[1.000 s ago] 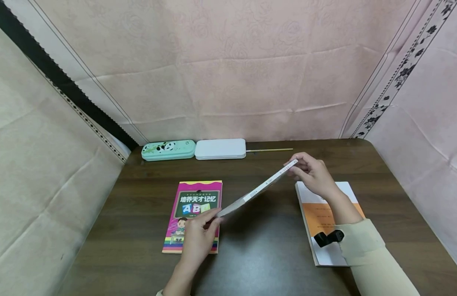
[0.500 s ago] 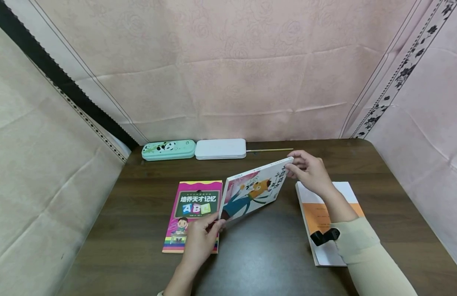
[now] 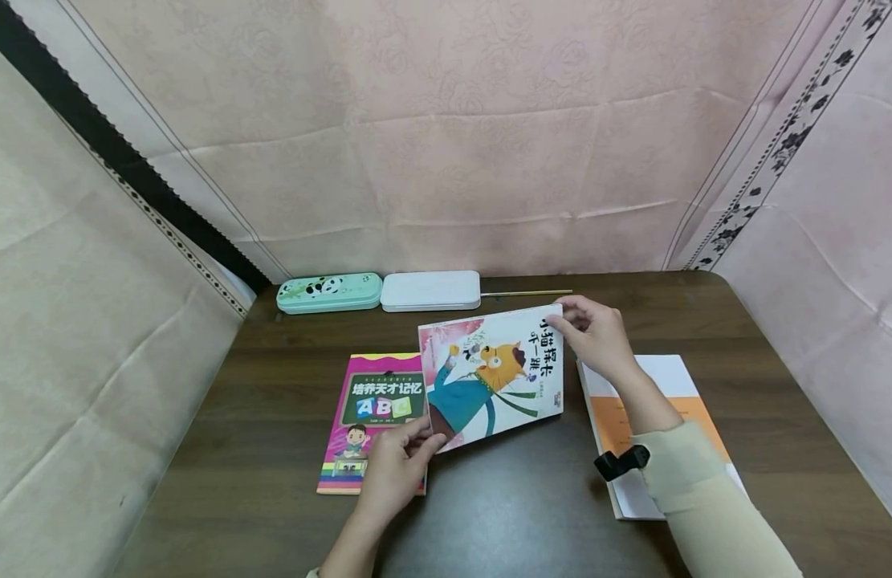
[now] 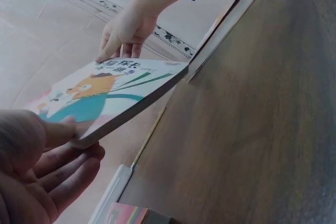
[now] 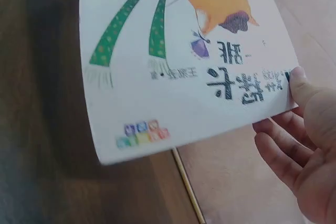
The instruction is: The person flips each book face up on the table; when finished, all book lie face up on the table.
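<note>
Because the cat picture book (image 3: 492,384) looks thin, light and bendy, left hand (image 3: 395,466) and right hand (image 3: 593,337) pinch opposite corners, above the pink ABC book (image 3: 376,421).

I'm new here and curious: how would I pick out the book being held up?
On the dark wooden table, between the pink ABC book and the orange-and-white book, both lying flat, the cat picture book is held by the left hand and right hand. Its white cover shows an orange cat in teal.
</note>
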### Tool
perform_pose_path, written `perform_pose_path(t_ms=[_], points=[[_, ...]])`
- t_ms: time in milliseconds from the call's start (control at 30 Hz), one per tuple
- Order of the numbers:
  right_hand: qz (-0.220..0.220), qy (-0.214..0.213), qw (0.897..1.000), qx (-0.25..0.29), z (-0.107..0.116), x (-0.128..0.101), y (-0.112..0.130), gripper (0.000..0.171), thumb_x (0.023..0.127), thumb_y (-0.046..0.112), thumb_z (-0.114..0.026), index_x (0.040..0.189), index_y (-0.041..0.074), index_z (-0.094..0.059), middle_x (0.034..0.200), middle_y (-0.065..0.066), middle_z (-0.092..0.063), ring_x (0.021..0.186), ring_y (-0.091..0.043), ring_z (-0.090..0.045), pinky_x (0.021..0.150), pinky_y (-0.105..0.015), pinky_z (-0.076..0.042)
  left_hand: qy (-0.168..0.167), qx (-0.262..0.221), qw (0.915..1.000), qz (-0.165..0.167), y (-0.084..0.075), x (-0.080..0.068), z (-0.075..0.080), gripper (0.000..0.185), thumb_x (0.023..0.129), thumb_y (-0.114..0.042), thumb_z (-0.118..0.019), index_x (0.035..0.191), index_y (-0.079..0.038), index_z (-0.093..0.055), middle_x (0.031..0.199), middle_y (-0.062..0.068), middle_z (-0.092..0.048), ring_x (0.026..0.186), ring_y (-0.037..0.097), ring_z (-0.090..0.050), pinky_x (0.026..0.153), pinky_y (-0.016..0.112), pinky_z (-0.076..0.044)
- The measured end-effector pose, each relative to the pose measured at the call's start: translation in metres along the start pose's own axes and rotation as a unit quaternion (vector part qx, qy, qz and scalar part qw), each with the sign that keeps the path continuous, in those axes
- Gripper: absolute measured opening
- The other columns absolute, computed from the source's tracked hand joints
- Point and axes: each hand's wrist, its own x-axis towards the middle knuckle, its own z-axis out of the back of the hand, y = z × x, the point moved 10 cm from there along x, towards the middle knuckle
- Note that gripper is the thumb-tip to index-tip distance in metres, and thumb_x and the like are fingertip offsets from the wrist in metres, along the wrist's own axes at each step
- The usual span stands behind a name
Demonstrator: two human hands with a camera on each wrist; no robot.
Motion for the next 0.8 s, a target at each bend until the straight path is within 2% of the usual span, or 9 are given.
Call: perform_pose_path(t_ms=[100,200,267,367,500,600,700,800], points=[[-0.038,0.007,0.999,0.007,-0.008,0.000,-0.007,0.031,0.095,0.027,-0.073,0.115,0.004,-0.066,0.091,-0.009,-0.076,0.081,-0.020,-0.065,0.065,-0.022,-0.050,0.021,-0.045,0.9985,0.022,0.006,0.001,-0.005,0.036,0.089,-0.021,-0.080,0.120,-0.003,-0.074,0.096,0.005,-0.076,0.082,0.012,-0.072,0.070,0.023,-0.059],[-0.067,0.012,0.998,0.012,-0.017,0.000,-0.016,0.032,0.096,0.032,-0.072,0.113,0.005,-0.065,0.093,-0.009,-0.075,0.084,-0.020,-0.065,0.068,-0.024,-0.051,0.039,-0.086,0.9946,0.042,0.011,0.001,-0.009,0.041,0.085,-0.020,-0.083,0.121,-0.002,-0.072,0.098,0.007,-0.076,0.084,0.015,-0.074,0.072,0.026,-0.060],[-0.076,0.022,0.997,0.016,-0.025,-0.001,-0.019,0.033,0.096,0.031,-0.072,0.115,0.005,-0.066,0.096,-0.010,-0.075,0.085,-0.022,-0.066,0.070,-0.029,-0.053,0.043,-0.101,0.9927,0.050,0.013,0.001,-0.010,0.044,0.085,-0.020,-0.084,0.123,-0.003,-0.071,0.099,0.007,-0.076,0.084,0.016,-0.074,0.072,0.027,-0.060],[-0.087,0.056,0.994,0.013,-0.042,-0.004,-0.025,0.036,0.097,0.030,-0.071,0.122,0.005,-0.066,0.105,-0.011,-0.075,0.093,-0.024,-0.068,0.077,-0.036,-0.057,0.038,-0.099,0.9926,0.059,0.016,0.001,-0.011,0.048,0.086,-0.019,-0.083,0.128,-0.002,-0.068,0.100,0.008,-0.075,0.083,0.015,-0.074,0.064,0.029,-0.060],[-0.110,0.127,0.986,0.003,-0.071,-0.009,-0.034,0.047,0.097,0.032,-0.071,0.133,0.003,-0.063,0.120,-0.015,-0.071,0.106,-0.029,-0.068,0.088,-0.045,-0.057,0.007,-0.073,0.9933,0.090,0.025,0.002,-0.007,0.073,0.087,-0.023,-0.082,0.148,0.002,-0.048,0.114,0.013,-0.070,0.085,0.016,-0.073,0.056,0.030,-0.058],[-0.125,0.177,0.976,-0.009,-0.089,-0.014,-0.039,0.054,0.097,0.035,-0.070,0.137,0.000,-0.060,0.128,-0.019,-0.067,0.115,-0.034,-0.065,0.095,-0.048,-0.055,-0.015,-0.034,0.9928,0.114,0.030,0.001,-0.005,0.086,0.088,-0.031,-0.081,0.154,0.003,-0.037,0.123,0.017,-0.068,0.094,0.020,-0.072,0.066,0.032,-0.061],[-0.139,0.209,0.968,-0.024,-0.101,-0.020,-0.044,0.059,0.097,0.037,-0.069,0.141,-0.001,-0.056,0.133,-0.020,-0.064,0.122,-0.036,-0.061,0.100,-0.050,-0.051,-0.017,0.021,0.9921,0.122,0.031,0.001,-0.005,0.080,0.088,-0.039,-0.079,0.148,0.004,-0.047,0.122,0.019,-0.069,0.105,0.026,-0.070,0.079,0.037,-0.061],[-0.141,0.223,0.964,-0.030,-0.104,-0.025,-0.045,0.059,0.097,0.035,-0.070,0.142,-0.001,-0.055,0.133,-0.019,-0.064,0.124,-0.035,-0.060,0.102,-0.051,-0.049,-0.020,0.082,0.9901,0.112,0.029,0.002,-0.003,0.071,0.089,-0.039,-0.079,0.139,0.005,-0.057,0.116,0.017,-0.071,0.103,0.027,-0.071,0.082,0.040,-0.060]])
